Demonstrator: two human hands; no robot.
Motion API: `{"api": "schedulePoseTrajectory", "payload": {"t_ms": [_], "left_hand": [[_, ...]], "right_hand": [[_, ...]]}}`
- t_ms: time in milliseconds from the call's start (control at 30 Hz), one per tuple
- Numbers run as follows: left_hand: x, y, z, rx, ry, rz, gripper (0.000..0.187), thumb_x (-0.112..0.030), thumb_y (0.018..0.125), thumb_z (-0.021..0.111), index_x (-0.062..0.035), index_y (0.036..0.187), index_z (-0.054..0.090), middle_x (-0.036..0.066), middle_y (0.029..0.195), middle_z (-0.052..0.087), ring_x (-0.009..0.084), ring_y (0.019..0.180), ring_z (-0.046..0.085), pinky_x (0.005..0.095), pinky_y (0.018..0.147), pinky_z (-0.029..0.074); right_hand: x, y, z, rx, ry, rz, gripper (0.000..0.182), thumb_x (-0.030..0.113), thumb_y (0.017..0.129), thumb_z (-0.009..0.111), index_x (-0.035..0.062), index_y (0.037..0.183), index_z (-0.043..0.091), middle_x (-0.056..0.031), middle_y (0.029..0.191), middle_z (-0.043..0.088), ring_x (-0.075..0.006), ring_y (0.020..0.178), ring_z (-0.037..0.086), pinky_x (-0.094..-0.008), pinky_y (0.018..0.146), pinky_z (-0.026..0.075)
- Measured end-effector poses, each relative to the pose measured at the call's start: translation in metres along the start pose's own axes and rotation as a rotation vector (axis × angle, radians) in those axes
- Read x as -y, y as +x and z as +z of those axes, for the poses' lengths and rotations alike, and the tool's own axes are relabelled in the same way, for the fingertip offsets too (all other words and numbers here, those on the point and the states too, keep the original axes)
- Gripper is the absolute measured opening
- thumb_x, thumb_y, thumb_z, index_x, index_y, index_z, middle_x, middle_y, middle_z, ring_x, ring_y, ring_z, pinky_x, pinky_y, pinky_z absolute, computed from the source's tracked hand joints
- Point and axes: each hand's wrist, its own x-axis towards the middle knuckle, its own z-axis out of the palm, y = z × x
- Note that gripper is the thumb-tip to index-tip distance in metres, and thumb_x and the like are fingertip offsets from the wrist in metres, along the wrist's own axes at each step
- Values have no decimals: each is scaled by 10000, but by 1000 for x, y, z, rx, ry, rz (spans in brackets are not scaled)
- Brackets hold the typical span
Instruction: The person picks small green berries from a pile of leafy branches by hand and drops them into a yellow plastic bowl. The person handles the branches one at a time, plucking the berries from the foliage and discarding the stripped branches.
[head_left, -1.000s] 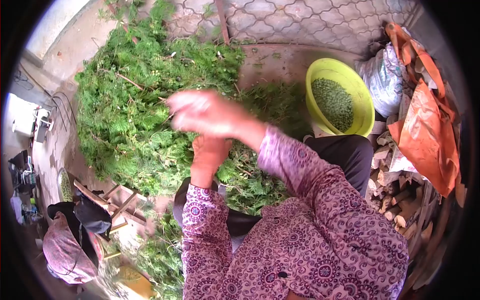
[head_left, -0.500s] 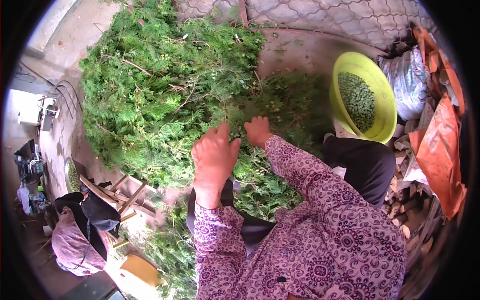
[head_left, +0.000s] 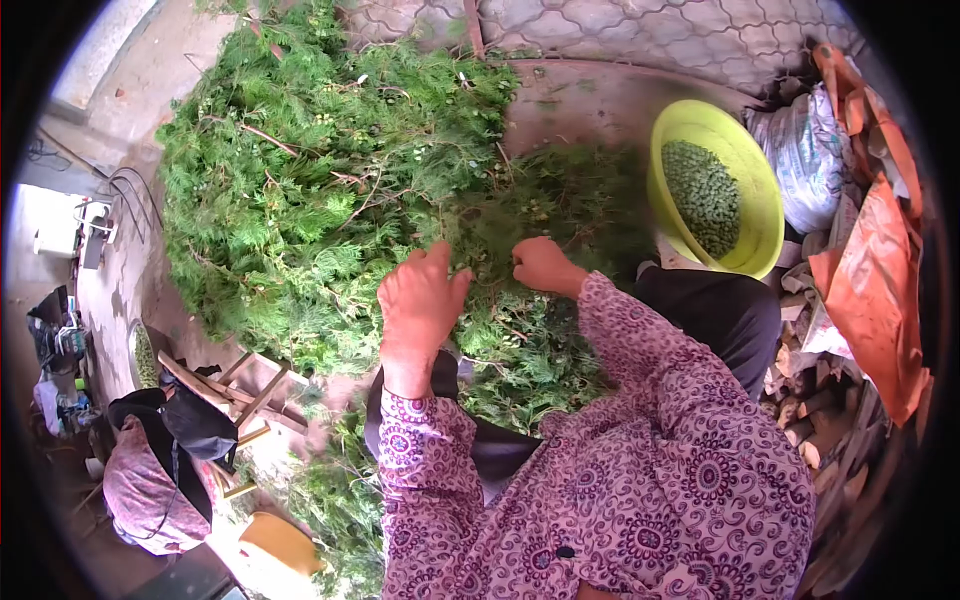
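Note:
A large heap of green conifer branches (head_left: 290, 190) with small pale cones spreads in front of me. Over its near edge is my left hand (head_left: 420, 300), back upward, its index finger and thumb reaching into the foliage and the other fingers curled. Whatever it grips is hidden beneath it. To its right, apart from it, my right hand (head_left: 550, 266) is closed with the fingertips pinched together above the darker, shaded greenery. Anything in that pinch is too small to make out. A yellow-green basin (head_left: 768, 200) stands at the right, partly filled with small green cones (head_left: 705, 195).
My dark-trousered knee (head_left: 715, 315) is beside the basin. A white sack (head_left: 800, 165), an orange sheet (head_left: 880, 310) and chopped wood (head_left: 825, 430) line the right side. At lower left are another person (head_left: 155, 480), a wooden stool frame (head_left: 260, 390) and a yellow container (head_left: 275, 540).
My right hand has moved right, away from my left hand, and its fingers have closed tighter. The left hand stays nearly in place. The whole view has shifted slightly.

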Motion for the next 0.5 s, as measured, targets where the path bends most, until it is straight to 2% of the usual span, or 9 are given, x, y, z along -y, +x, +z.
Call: {"api": "schedulePoseTrajectory", "payload": {"t_ms": [33, 100, 133, 233, 267, 333, 367, 433, 500], "left_hand": [[1, 0, 3, -5, -5, 4, 341, -252, 732, 639, -55, 998, 557, 159, 813, 591, 321, 725, 593, 404, 601, 458], [3, 0, 10, -111, 34, 111, 272, -246, 719, 660, -43, 844, 529, 142, 720, 572, 299, 623, 595, 393, 520, 462], [2, 0, 11, -117, 27, 115, 272, -246, 719, 660, -43, 844, 529, 142, 720, 572, 299, 623, 595, 393, 520, 462], [-3, 0, 14, -34, 35, 112, 284, -249, 716, 662, -45, 867, 533, 142, 749, 579, 302, 653, 599, 395, 528, 466], [-2, 1, 17, -18, 29, 145, 297, -261, 716, 661, -49, 881, 534, 140, 767, 582, 300, 679, 601, 396, 544, 469], [-9, 2, 22, -7, 19, 186, 311, -273, 715, 659, -52, 895, 535, 138, 785, 584, 299, 704, 603, 396, 559, 473], [-17, 3, 23, 82, 28, 187, 318, -285, 717, 655, -56, 901, 534, 137, 802, 585, 300, 729, 602, 401, 586, 474], [-29, 5, 27, 198, 7, 220, 364, -318, 722, 641, -65, 959, 529, 144, 839, 582, 311, 812, 591, 414, 683, 470], [-36, 10, 36, 174, -56, 254, 382, -318, 726, 638, -64, 988, 524, 150, 864, 579, 315, 842, 582, 415, 706, 465]], "right_hand": [[1, -11, -13, -4, -7, 2, 160, 138, 642, 544, 3, 710, 595, -162, 730, 601, -321, 679, 574, -399, 629, 451], [0, -33, -38, -50, 122, -91, 190, 165, 642, 564, -1, 723, 610, -143, 694, 601, -269, 622, 574, -357, 592, 452], [-3, -43, -50, -55, 113, -89, 190, 165, 642, 564, -1, 723, 610, -143, 694, 601, -269, 622, 574, -357, 592, 452], [-7, -72, -88, -17, 445, -5, 216, 180, 632, 617, -1, 749, 629, -89, 613, 580, -159, 543, 531, -295, 522, 430], [-9, -80, -98, -24, 439, 0, 216, 180, 632, 617, -1, 749, 629, -89, 613, 580, -159, 543, 531, -295, 522, 430], [-13, -92, -114, -1, 641, 164, 194, 178, 667, 617, 4, 751, 624, -29, 617, 571, -102, 555, 513, -257, 517, 426], [-14, -95, -123, 10, 689, 167, 170, 172, 695, 616, 16, 760, 615, 7, 652, 557, -68, 588, 497, -226, 531, 422], [-12, -100, -138, 13, 717, 160, 165, 170, 695, 615, 21, 766, 612, 5, 669, 560, -70, 598, 499, -226, 542, 424], [-6, -105, -152, 20, 745, 150, 160, 167, 696, 615, 27, 772, 609, 3, 687, 564, -72, 608, 501, -225, 553, 426]]}}
